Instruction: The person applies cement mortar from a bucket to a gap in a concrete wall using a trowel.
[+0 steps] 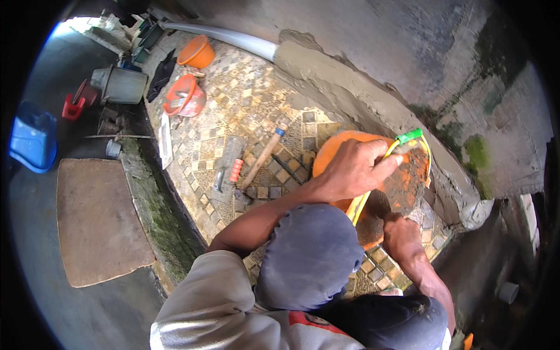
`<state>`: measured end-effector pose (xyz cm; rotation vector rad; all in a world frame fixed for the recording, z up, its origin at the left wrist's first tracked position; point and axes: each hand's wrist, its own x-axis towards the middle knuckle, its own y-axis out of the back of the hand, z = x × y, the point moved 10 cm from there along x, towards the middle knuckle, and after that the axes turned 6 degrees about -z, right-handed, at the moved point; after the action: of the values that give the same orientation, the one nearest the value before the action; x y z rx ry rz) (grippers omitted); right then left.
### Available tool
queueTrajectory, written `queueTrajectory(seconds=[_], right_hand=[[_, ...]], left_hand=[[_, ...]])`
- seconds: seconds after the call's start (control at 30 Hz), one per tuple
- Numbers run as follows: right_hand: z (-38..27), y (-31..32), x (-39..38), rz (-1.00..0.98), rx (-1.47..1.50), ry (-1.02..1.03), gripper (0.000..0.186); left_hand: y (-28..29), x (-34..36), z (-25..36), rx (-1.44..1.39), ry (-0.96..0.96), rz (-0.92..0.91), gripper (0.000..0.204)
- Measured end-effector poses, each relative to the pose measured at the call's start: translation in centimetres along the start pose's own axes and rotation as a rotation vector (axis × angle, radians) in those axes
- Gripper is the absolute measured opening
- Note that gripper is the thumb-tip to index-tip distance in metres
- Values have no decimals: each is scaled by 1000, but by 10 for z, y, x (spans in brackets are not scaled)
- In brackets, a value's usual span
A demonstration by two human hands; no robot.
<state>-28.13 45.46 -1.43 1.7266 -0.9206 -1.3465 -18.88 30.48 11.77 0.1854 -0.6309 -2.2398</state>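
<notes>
Neither of my own hands shows. Below me a co-worker in a grey cap (306,256) and grey shirt bends over a tilted orange bucket (332,149) smeared with mortar. The co-worker's left hand (356,163) grips its yellow handle (359,207) below a green grip (408,136). Their right hand (399,236) is closed at the bucket's lower right; what it holds is unclear. A wooden-handled hammer (262,156) and a float with an orange grip (236,170) lie to the left on the mosaic tiles.
Two orange buckets (195,55) (192,102), a dark cloth (160,79) and grey tub (125,87) stand or lie farther back. A white pipe (233,36) runs into fresh mortar along the wall (466,52). A mossy channel (151,204) borders a flat board (99,221).
</notes>
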Motion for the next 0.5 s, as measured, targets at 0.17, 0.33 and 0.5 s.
queueTrajectory(seconds=[0.17, 0.33, 0.5], right_hand=[[-11, 5, -8, 57, 267, 155, 20], [-10, 29, -16, 344, 460, 343, 27], [40, 17, 19, 449, 305, -55, 34]], left_hand=[[-3, 3, -4, -14, -36, 26, 37], [5, -3, -7, -12, -10, 64, 35], [11, -6, -11, -9, -11, 79, 27]])
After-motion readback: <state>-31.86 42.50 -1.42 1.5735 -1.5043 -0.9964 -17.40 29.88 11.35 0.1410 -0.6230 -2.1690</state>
